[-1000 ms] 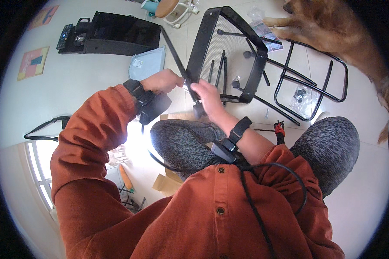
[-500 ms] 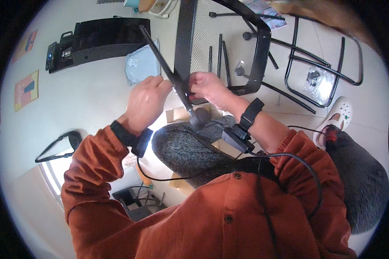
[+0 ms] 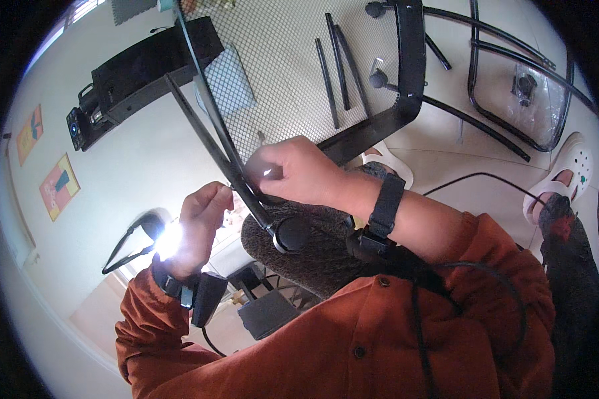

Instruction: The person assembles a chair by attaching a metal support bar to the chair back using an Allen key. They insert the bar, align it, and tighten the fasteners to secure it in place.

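Left hand (image 3: 203, 218), left of centre: raised, thumb and fingers pinched beside the black tube (image 3: 201, 131); cannot tell whether anything is held. Right hand (image 3: 301, 171), centre: curled closed at the mesh tray's (image 3: 371, 135) near corner, its grip hidden. Tube slants from upper left to centre, ending at a round black foot (image 3: 291, 235). Mesh partly veils 3 loose tubes (image 3: 337, 61), upper centre. Bent frame (image 3: 472, 70), upper right, is cut off.
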Motion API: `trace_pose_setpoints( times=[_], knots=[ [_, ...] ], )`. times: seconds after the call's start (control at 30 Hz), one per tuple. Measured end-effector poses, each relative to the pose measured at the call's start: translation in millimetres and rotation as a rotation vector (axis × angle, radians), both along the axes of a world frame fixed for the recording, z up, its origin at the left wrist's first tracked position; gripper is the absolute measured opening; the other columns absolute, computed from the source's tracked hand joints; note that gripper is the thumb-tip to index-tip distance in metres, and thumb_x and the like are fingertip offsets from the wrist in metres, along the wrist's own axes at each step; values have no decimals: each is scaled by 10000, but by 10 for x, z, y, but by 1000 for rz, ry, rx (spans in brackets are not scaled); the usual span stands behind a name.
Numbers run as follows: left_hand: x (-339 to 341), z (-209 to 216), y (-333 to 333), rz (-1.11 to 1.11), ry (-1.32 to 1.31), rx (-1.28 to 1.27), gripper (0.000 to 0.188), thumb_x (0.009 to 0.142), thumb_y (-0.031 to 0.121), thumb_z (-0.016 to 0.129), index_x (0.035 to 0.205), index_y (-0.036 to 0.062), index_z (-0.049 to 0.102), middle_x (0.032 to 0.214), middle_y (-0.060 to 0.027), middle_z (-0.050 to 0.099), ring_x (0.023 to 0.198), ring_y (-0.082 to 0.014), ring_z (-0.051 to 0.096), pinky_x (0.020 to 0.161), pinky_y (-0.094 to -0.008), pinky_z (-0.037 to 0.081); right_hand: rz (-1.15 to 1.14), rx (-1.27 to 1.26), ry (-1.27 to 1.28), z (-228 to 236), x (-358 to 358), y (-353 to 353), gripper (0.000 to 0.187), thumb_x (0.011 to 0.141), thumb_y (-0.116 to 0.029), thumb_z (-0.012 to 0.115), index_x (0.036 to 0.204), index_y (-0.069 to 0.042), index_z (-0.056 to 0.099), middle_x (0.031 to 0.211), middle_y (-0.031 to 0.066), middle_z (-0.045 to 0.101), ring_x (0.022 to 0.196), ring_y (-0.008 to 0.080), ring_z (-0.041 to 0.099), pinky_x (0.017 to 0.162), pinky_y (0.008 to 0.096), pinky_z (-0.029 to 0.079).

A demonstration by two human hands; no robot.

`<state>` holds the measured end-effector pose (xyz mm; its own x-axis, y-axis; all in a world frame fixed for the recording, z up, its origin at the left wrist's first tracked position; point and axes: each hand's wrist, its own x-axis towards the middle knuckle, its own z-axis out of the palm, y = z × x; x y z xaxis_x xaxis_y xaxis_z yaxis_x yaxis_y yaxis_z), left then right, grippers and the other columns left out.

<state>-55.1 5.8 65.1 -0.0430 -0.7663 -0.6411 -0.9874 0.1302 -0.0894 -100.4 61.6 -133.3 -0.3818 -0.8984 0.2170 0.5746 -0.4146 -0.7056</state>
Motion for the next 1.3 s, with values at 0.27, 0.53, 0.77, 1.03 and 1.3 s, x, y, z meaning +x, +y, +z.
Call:
trace_pose_setpoints(
  times=[0.27,0.53,0.77,1.03,1.3],
  knots=[
    [96,4,6,-268,32,28,302,965,243,443,787,7,505,712,-17,494,686,-110,456,669,-249,383,210,15,-256,-33,32,-44,215,750,-18,591,956,-10,654,874,137,677,806,201,663,728,299,519],
    [127,36,49,-764,38,-26,79,905,63,478,922,-14,493,722,-132,543,584,-225,529,529,-317,422,772,-61,-714,-92,-177,-61,246,835,-47,499,1028,55,613,971,141,644,897,213,631,816,308,521],
    [201,19,34,-1066,-94,-242,71,818,-64,545,804,-13,497,681,-116,493,571,-221,487,526,-296,405,818,-2,-969,-53,-78,-112,163,761,29,586,910,78,630,913,147,644,782,219,636,738,305,551],
    [162,50,86,-294,156,-24,309,968,260,432,745,51,475,655,24,413,539,-78,349,486,-221,296,474,38,-439,-1,-38,-21,220,760,17,580,972,44,631,888,116,669,809,177,640,761,262,499],
    [124,50,103,201,293,50,257,960,277,453,760,115,448,605,79,329,502,-26,256,446,-194,213,585,-240,-542,-153,-77,59,428,721,-174,721,1097,-11,598,960,116,661,880,169,623,801,284,478]
  ],
)
